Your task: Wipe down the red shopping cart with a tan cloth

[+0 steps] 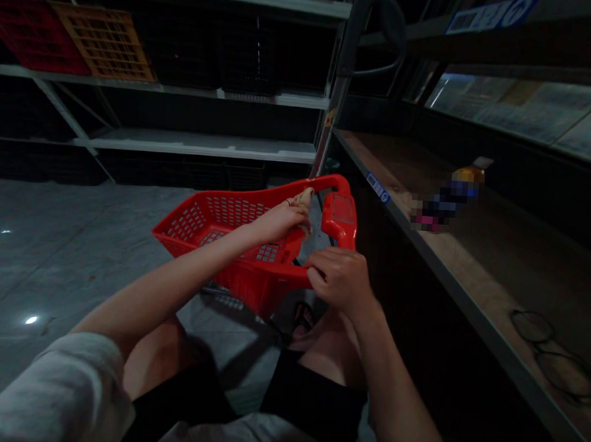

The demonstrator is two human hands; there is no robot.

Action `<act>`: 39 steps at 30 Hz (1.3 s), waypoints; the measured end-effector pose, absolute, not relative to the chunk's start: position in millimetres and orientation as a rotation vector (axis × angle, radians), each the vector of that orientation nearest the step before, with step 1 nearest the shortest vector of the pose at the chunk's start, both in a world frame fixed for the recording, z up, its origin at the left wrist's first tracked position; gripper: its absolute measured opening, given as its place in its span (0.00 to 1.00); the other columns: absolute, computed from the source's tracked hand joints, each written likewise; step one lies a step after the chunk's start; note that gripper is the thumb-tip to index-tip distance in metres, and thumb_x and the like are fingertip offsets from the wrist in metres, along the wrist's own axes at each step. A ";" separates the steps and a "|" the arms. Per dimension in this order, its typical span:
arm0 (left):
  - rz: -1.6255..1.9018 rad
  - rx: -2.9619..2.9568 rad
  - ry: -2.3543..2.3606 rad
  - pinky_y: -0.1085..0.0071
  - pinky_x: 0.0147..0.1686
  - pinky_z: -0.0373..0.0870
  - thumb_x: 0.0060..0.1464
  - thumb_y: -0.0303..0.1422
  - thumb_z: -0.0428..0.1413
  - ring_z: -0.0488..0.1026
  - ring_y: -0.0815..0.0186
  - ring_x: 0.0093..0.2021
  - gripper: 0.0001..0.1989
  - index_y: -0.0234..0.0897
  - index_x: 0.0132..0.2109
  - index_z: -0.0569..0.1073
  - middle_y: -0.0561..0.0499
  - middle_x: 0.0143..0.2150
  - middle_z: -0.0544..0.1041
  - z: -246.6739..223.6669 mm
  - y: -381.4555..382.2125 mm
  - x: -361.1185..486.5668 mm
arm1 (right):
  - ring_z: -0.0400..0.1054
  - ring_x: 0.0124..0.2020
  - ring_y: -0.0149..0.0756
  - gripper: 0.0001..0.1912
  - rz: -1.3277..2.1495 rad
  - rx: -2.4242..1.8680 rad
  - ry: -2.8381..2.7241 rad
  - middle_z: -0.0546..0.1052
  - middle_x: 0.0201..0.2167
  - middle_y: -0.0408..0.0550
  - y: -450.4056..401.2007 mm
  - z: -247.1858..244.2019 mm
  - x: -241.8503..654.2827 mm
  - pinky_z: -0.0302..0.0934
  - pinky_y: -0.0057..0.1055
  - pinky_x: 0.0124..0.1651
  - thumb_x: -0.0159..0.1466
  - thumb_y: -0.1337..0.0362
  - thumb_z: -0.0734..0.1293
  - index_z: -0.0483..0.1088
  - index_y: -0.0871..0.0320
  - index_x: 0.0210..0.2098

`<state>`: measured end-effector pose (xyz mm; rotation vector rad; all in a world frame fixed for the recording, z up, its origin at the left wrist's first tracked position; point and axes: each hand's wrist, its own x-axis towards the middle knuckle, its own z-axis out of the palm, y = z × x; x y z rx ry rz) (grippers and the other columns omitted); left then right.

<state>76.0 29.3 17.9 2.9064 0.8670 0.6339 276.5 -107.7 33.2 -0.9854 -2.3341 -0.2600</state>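
Observation:
In front of me stands a red plastic shopping cart (252, 272) with a slotted basket. My right hand (339, 277) is closed around the near side of its red handle frame. My left hand (285, 222) rests at the basket's rear edge, its fingers curled around a small crumpled beige cloth (305, 196). Part of that cloth sticks out beyond the fingers, and the rest is hidden. Between the two hands and the far part of the handle sits a red panel (341, 210). I can see no goods in the visible part of the basket.
A wooden shelf (472, 272) runs along my right, bearing a blurred bottle-like item (450, 197) and glasses (552, 357). Ahead is a metal rack (204, 145) with a red crate (36, 35) and a yellow crate (106, 43). Grey floor (48, 252) lies left.

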 end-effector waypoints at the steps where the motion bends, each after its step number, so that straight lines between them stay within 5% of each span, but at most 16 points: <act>1: 0.633 2.865 0.848 0.63 0.57 0.64 0.61 0.22 0.52 0.76 0.62 0.52 0.17 0.41 0.47 0.83 0.48 0.47 0.84 20.8 10.7 70.6 | 0.72 0.28 0.32 0.12 -0.266 -0.989 -2.339 0.81 0.25 0.43 -106.9 33.5 275.0 0.54 0.31 0.35 0.61 0.72 0.62 0.75 0.55 0.26; 5: 0.688 2.564 0.752 0.66 0.58 0.68 0.59 0.19 0.50 0.77 0.65 0.54 0.22 0.43 0.51 0.82 0.51 0.50 0.84 32.7 -54.6 42.3 | 0.73 0.30 0.33 0.12 -0.242 -1.042 -2.376 0.83 0.28 0.44 -105.0 37.0 268.3 0.55 0.31 0.35 0.62 0.71 0.62 0.77 0.55 0.28; 11: 0.915 2.327 0.952 0.58 0.67 0.62 0.70 0.36 0.48 0.67 0.60 0.68 0.19 0.41 0.62 0.74 0.45 0.67 0.72 24.1 -97.4 28.3 | 0.74 0.31 0.33 0.12 -0.220 -1.046 -2.405 0.83 0.28 0.44 -103.0 39.3 259.0 0.56 0.29 0.35 0.61 0.71 0.63 0.79 0.55 0.29; 17: 0.738 2.440 1.741 0.53 0.57 0.64 0.72 0.40 0.40 0.73 0.53 0.56 0.22 0.38 0.53 0.77 0.42 0.53 0.80 -19.2 -110.3 6.0 | 0.73 0.29 0.31 0.13 -0.227 -1.050 -2.363 0.81 0.26 0.43 -98.0 33.2 260.1 0.55 0.28 0.35 0.61 0.72 0.63 0.77 0.55 0.26; 20: 0.637 2.363 2.076 0.51 0.59 0.61 0.71 0.38 0.41 0.73 0.52 0.57 0.20 0.37 0.50 0.77 0.39 0.53 0.79 -43.5 -118.1 -39.4 | 0.72 0.29 0.31 0.14 -0.246 -1.039 -2.338 0.81 0.25 0.43 -95.2 29.3 264.8 0.55 0.28 0.35 0.61 0.72 0.62 0.77 0.55 0.25; 23: 0.680 2.284 2.111 0.54 0.60 0.63 0.71 0.36 0.42 0.73 0.54 0.59 0.18 0.36 0.53 0.75 0.39 0.57 0.78 -53.3 -127.2 -64.5 | 0.71 0.28 0.31 0.14 -0.281 -1.041 -2.308 0.80 0.24 0.43 -90.3 26.3 268.3 0.55 0.28 0.35 0.60 0.72 0.62 0.77 0.56 0.24; 27: 0.820 2.168 1.934 0.62 0.50 0.72 0.70 0.36 0.45 0.78 0.56 0.50 0.16 0.36 0.56 0.72 0.42 0.51 0.81 -40.6 -138.2 -12.4 | 0.71 0.29 0.32 0.14 -0.363 -1.079 -2.360 0.80 0.24 0.43 -83.3 29.8 270.3 0.54 0.30 0.34 0.61 0.71 0.62 0.76 0.55 0.24; 33: 1.151 2.343 1.544 0.57 0.57 0.74 0.65 0.32 0.54 0.76 0.54 0.59 0.19 0.38 0.61 0.69 0.39 0.59 0.77 -15.5 -135.8 104.5 | 0.70 0.37 0.39 0.09 -0.598 -1.205 -2.450 0.81 0.32 0.49 -98.4 41.4 259.6 0.54 0.34 0.38 0.67 0.69 0.64 0.75 0.57 0.33; 39: 0.937 2.386 1.791 0.57 0.61 0.71 0.66 0.28 0.50 0.76 0.56 0.57 0.21 0.41 0.64 0.68 0.43 0.58 0.78 -52.0 -133.9 54.1 | 0.69 0.44 0.42 0.14 -0.571 -1.211 -2.296 0.82 0.45 0.52 -114.4 19.2 231.0 0.51 0.39 0.52 0.68 0.71 0.61 0.72 0.59 0.51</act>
